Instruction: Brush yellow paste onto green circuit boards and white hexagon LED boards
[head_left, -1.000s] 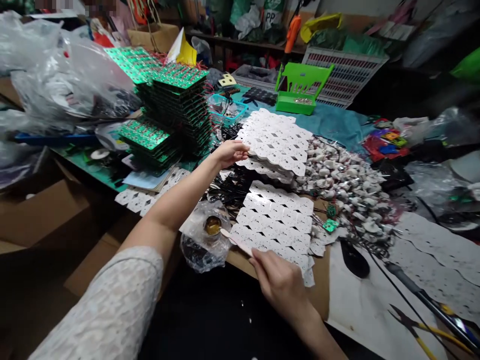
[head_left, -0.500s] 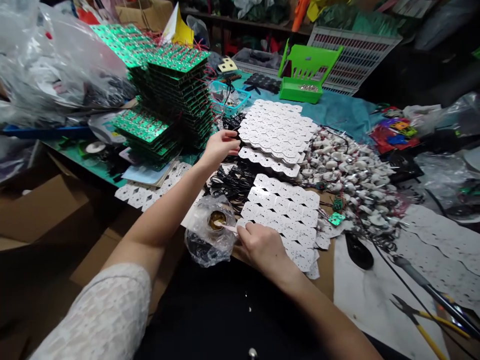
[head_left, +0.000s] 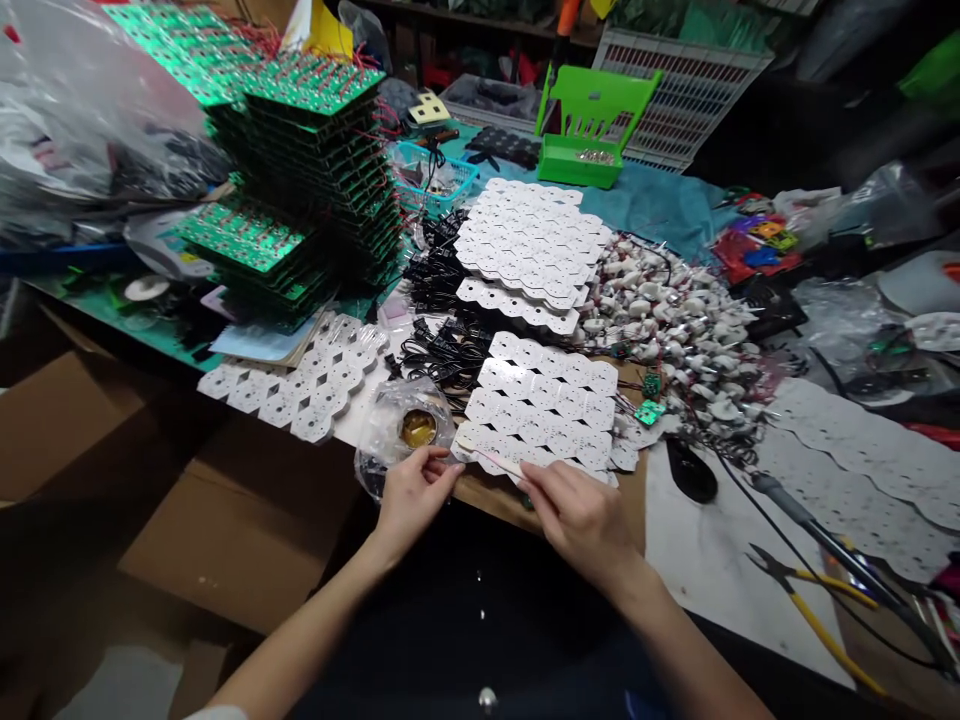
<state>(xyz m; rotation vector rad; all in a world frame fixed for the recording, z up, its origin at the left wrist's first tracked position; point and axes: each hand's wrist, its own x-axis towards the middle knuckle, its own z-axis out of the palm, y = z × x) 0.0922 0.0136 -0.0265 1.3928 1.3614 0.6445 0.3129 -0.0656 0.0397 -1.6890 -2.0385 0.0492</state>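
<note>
My right hand (head_left: 581, 510) pinches a thin pale stick (head_left: 499, 462). Its tip points left over the lower left corner of a white circuit board panel (head_left: 541, 395) with diamond-shaped cut-outs. My left hand (head_left: 416, 495) has thumb and fingers drawn together at that same corner; what lies between the fingertips is too small to make out. Just behind my left hand is a round tin (head_left: 418, 428) with amber-yellow stuff inside, set in crumpled clear plastic (head_left: 371, 440). Black cables (head_left: 446, 350) lie in bundles behind the tin.
White panels (head_left: 529, 240) are stacked farther back, beside a heap of white wired parts (head_left: 675, 320). Green circuit boards (head_left: 315, 90) stand in a tall pile at left. At right are a soldering iron (head_left: 795, 510), yellow-handled pliers (head_left: 814, 620) and a black oval object (head_left: 691, 470).
My left hand has come back from the cables by the panel stack to the near panel's corner. My right hand has moved right, taking the stick out of the tin. The view has shifted.
</note>
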